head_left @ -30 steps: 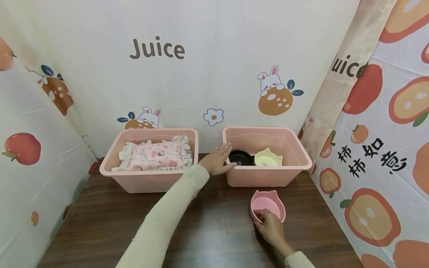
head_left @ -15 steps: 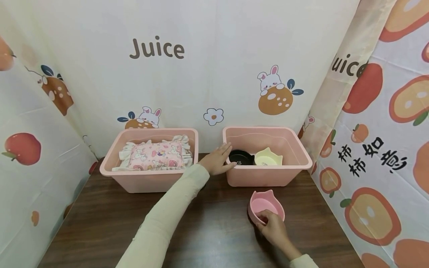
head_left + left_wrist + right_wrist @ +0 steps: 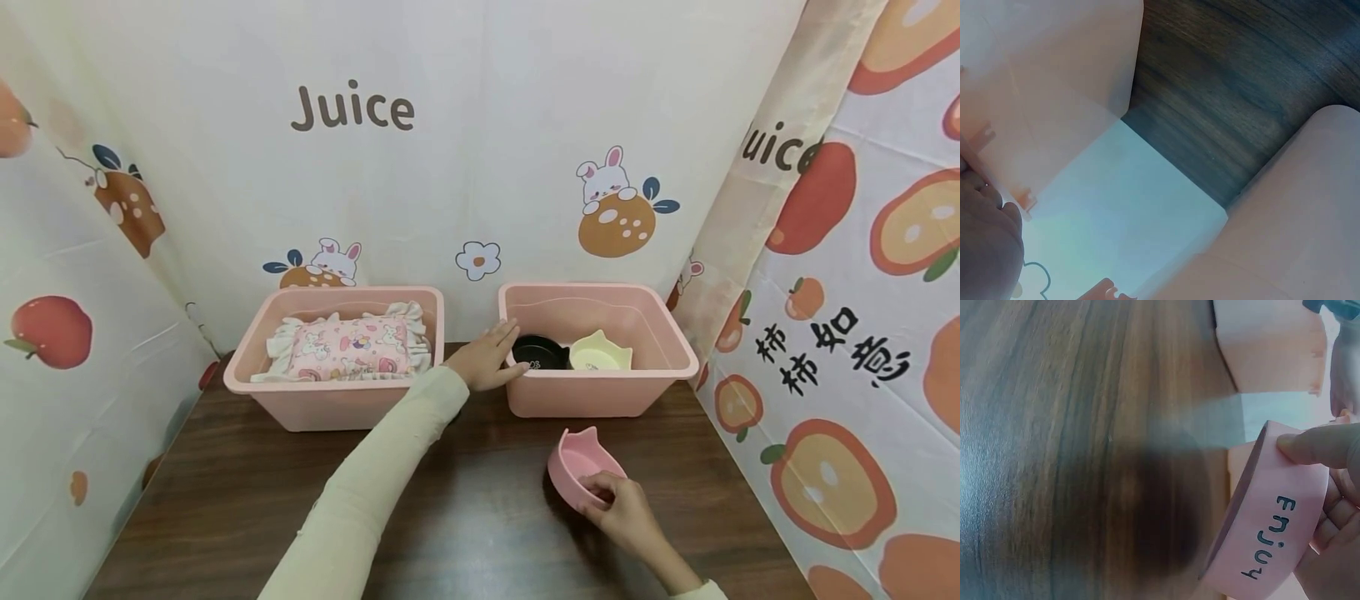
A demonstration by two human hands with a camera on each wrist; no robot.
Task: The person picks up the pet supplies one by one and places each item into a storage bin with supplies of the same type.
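Observation:
My right hand point(image 3: 626, 517) pinches the near rim of a pink cat-eared bowl point(image 3: 576, 467). The bowl is tilted and lifted off the table; "Enjoy" shows on its side point(image 3: 1272, 525) in the right wrist view, with my thumb pressing that wall. My left hand point(image 3: 486, 360) rests on the front left corner of the right pink bin point(image 3: 600, 397), fingers laid fairly straight over its rim. Inside that bin, a black bowl point(image 3: 538, 352) sits to the left of a pale yellow cat-eared bowl point(image 3: 601, 353). The left wrist view shows only part of my left hand point(image 3: 988, 240).
A second pink bin point(image 3: 330, 408) stands to the left, holding a pink patterned cushion point(image 3: 348, 348) with white frills. Both bins are on the dark wooden table point(image 3: 480, 533), near the printed curtain point(image 3: 480, 183) at the back. Another printed curtain point(image 3: 840, 350) hangs along the right side.
My right hand has raised and tipped the pink bowl, so its ears now point more to the upper left and its side wall shows. The left hand has stayed in place.

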